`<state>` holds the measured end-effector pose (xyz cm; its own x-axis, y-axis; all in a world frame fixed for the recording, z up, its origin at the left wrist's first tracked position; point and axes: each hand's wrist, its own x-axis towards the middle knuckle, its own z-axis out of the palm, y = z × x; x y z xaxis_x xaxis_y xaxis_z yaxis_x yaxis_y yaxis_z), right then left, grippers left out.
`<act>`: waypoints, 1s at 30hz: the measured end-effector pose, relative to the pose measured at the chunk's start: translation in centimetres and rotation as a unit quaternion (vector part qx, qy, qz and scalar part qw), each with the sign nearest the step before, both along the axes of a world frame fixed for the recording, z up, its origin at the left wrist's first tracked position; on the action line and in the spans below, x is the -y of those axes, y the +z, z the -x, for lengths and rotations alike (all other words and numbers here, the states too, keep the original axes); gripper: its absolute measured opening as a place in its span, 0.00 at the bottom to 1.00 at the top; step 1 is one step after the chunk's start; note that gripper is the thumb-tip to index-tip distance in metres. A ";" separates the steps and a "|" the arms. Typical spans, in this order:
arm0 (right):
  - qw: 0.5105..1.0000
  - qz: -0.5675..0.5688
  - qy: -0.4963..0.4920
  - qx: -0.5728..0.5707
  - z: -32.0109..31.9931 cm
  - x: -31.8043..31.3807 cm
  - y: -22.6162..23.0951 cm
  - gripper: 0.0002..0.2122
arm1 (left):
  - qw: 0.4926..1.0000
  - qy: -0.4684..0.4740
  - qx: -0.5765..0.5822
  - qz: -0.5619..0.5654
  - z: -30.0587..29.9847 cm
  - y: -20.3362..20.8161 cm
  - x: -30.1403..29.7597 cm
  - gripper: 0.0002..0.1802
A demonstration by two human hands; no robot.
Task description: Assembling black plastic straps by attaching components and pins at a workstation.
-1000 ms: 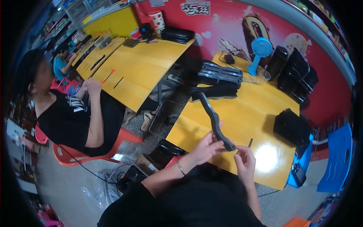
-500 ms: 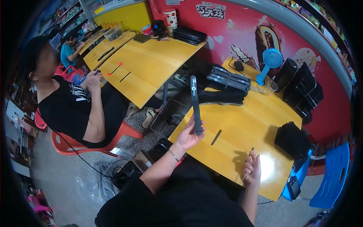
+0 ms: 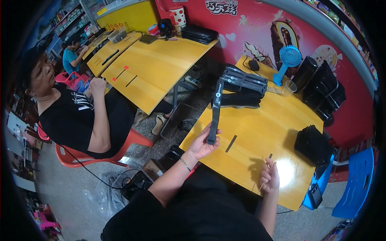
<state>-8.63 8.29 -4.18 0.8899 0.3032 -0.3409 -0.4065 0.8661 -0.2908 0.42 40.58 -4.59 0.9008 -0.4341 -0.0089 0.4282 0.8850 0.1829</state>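
My left hand [image 3: 204,145] is closed round the lower end of a black strap [image 3: 216,110], which rises from the fingers above the table with a white mark near its top. Past its upper end lies a bundle of similar black straps [image 3: 244,79], beside more black strips [image 3: 235,100]. My right hand [image 3: 269,176], fingers curled in, grips a thin pale stick [image 3: 261,186] over the table's near right part. Most of that stick is hidden by the fingers. A short dark strip [image 3: 231,143] marks the tabletop between my hands.
The yellow table [image 3: 257,132] also carries a blue fan [image 3: 287,64], a clear cup [image 3: 288,87], a black bottle [image 3: 305,72] and a black pouch [image 3: 311,145]. A blue chair [image 3: 354,182] stands at right. On the left, a co-worker [image 3: 84,116] sits at another table [image 3: 161,60].
The strap's upper end has swung right and now overlaps the bundle behind it. My right hand has hardly moved. The co-worker's hands have shifted slightly.
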 end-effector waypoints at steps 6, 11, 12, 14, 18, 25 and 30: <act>1.000 -0.005 0.001 0.008 0.0 0.1 -0.2 0.16 | 1.000 -0.006 -0.006 -0.017 0.1 0.2 0.0 0.21; 1.000 -0.002 0.002 0.011 0.0 0.2 -0.4 0.16 | 0.998 -0.002 -0.040 -0.038 0.0 0.6 0.1 0.20; 1.000 -0.002 0.001 0.004 0.0 0.2 -0.4 0.16 | 0.998 -0.005 -0.050 -0.027 0.0 0.4 0.1 0.19; 1.000 -0.002 -0.002 -0.003 0.0 0.2 -0.3 0.16 | 0.998 -0.010 -0.060 -0.017 -0.1 0.5 0.1 0.19; 1.000 0.016 0.002 0.004 0.0 0.2 -0.1 0.16 | 0.997 -0.009 -0.080 -0.016 -0.2 0.5 0.3 0.16; 1.000 0.011 0.005 0.004 0.0 0.0 0.0 0.16 | 0.997 -0.005 -0.069 -0.020 0.0 0.5 0.2 0.15; 1.000 0.018 0.011 0.001 -0.2 -0.4 0.0 0.16 | 0.996 -0.007 -0.081 -0.019 0.2 0.4 -0.4 0.15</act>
<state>-8.48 8.72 -4.19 0.8841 0.3101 -0.3496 -0.4244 0.8458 -0.3231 0.23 41.03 -4.22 0.8800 -0.4431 -0.1709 0.4672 0.8725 0.1430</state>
